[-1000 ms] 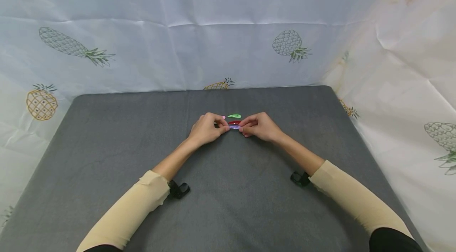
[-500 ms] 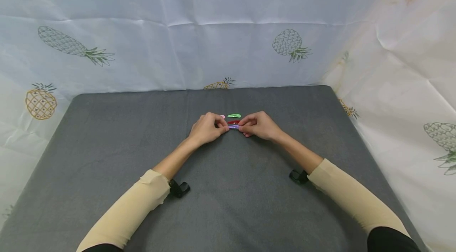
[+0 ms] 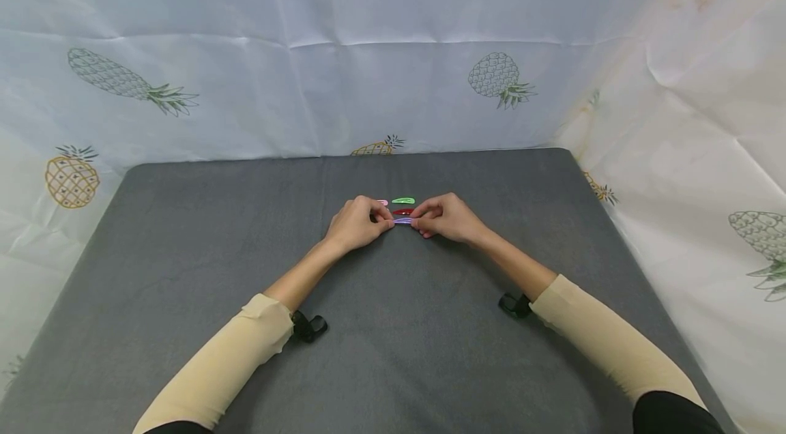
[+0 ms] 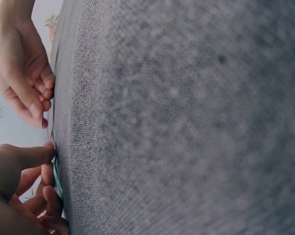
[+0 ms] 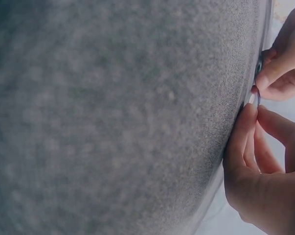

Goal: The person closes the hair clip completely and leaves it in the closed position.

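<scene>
**Tiny clip, two-hand pinch, plenty of ways to fumble it**

Using the purple hair clip (image 3: 403,220) as the landmark, since everything happens around it. It sits on the gray mat (image 3: 184,250), roughly mid-table and toward the far side.

Nearest the camera are the two cream sleeves, with a small black wrist mount under each forearm. From there the arms converge on the clip. The left hand (image 3: 358,221) has its fingers curled and pinches the clip's left end; the right hand (image 3: 445,217) does the same on the right end, fingertips nearly meeting over it. The wrist views only show curled fingers at the mat's edge of view, so I can't tell if the clip is lifted or still resting on the fabric.

Just beyond the clip is a red clip (image 3: 402,211), almost touching it, then a green clip (image 3: 403,200) a bit farther back, and a pink clip (image 3: 383,202) peeking out behind the left hand's knuckles. Past those is more mat, then the pineapple-print sheet (image 3: 393,79).

My guess at the risks:
- A grip that small could slip if the clip snaps, sending it skittering away.
- The knuckles sit so close to the red and pink clips that any shuffle could knock the row crooked.
- Fingertip skin could get nipped if it snaps shut.
</scene>
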The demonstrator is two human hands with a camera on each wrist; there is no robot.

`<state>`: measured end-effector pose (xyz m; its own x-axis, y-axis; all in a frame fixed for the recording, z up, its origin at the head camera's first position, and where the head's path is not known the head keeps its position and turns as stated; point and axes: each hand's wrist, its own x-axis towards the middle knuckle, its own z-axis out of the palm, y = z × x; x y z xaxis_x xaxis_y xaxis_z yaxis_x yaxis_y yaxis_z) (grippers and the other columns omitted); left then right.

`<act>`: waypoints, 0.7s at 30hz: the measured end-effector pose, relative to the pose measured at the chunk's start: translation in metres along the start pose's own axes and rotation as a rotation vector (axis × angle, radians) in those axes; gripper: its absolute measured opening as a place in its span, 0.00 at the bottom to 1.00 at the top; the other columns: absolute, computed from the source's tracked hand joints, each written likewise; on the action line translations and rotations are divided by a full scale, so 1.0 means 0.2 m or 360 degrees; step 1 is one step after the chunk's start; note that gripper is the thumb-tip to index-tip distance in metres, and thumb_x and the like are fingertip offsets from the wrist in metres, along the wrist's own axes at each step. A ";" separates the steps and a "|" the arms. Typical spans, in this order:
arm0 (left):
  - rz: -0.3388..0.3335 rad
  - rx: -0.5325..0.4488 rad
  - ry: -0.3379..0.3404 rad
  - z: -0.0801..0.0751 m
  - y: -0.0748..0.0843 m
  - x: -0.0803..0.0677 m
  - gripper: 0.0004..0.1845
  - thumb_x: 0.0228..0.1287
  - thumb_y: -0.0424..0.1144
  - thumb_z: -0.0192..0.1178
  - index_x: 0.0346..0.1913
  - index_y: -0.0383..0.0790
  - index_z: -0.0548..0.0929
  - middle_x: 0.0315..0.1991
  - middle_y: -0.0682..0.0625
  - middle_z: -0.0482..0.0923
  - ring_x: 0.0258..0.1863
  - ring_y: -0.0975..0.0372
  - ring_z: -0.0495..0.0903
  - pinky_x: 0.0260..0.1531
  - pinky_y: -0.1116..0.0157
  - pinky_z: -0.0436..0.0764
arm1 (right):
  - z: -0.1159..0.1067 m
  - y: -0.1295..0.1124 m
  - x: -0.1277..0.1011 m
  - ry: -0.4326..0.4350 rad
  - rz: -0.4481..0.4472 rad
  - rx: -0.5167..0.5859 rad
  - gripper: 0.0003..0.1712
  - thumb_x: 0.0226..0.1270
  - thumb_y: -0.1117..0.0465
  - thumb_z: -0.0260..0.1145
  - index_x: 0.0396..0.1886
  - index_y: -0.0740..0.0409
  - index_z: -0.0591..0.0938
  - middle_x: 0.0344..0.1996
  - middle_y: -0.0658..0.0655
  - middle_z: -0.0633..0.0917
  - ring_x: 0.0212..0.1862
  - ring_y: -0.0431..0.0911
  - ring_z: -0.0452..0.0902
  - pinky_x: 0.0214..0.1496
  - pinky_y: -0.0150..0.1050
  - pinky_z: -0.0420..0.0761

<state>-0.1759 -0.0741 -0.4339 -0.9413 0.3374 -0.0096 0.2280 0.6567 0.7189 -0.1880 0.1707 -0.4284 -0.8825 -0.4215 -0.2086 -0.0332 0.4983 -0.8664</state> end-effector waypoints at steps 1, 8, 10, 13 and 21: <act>0.0000 0.0000 0.0001 0.00 0.00 0.00 0.05 0.74 0.40 0.72 0.38 0.47 0.95 0.31 0.51 0.89 0.23 0.63 0.76 0.22 0.66 0.65 | 0.00 0.00 0.00 -0.0001 0.0001 0.0001 0.13 0.76 0.63 0.72 0.54 0.65 0.90 0.38 0.61 0.94 0.34 0.39 0.89 0.41 0.36 0.90; 0.0002 0.0002 -0.0007 0.00 0.00 0.00 0.05 0.74 0.40 0.71 0.38 0.46 0.94 0.31 0.51 0.89 0.23 0.64 0.76 0.22 0.65 0.67 | 0.00 0.00 0.00 -0.0005 0.0008 0.0000 0.12 0.76 0.63 0.72 0.54 0.64 0.90 0.39 0.62 0.94 0.33 0.39 0.89 0.40 0.36 0.90; 0.0004 0.0000 -0.0008 0.00 0.00 0.00 0.05 0.74 0.40 0.71 0.38 0.45 0.94 0.31 0.51 0.89 0.24 0.64 0.76 0.22 0.65 0.67 | 0.00 0.00 0.00 -0.0004 0.0008 -0.0002 0.12 0.76 0.63 0.72 0.54 0.64 0.90 0.38 0.62 0.94 0.33 0.39 0.89 0.40 0.35 0.90; 0.0004 -0.0004 -0.0012 -0.01 0.00 0.00 0.06 0.74 0.40 0.71 0.38 0.45 0.94 0.31 0.50 0.89 0.23 0.64 0.76 0.23 0.65 0.68 | 0.00 0.00 0.00 -0.0002 0.0010 -0.0006 0.12 0.76 0.63 0.72 0.53 0.64 0.91 0.38 0.62 0.94 0.33 0.39 0.89 0.40 0.35 0.90; -0.0023 0.0006 -0.0019 0.00 0.01 0.00 0.05 0.73 0.40 0.72 0.39 0.45 0.94 0.31 0.51 0.89 0.23 0.64 0.77 0.22 0.66 0.68 | 0.00 0.00 0.00 -0.0001 0.0007 -0.0015 0.13 0.76 0.63 0.72 0.54 0.64 0.90 0.36 0.61 0.94 0.32 0.39 0.89 0.39 0.35 0.90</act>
<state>-0.1760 -0.0732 -0.4321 -0.9415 0.3357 -0.0284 0.2152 0.6642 0.7159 -0.1885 0.1701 -0.4291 -0.8823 -0.4197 -0.2129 -0.0337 0.5075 -0.8610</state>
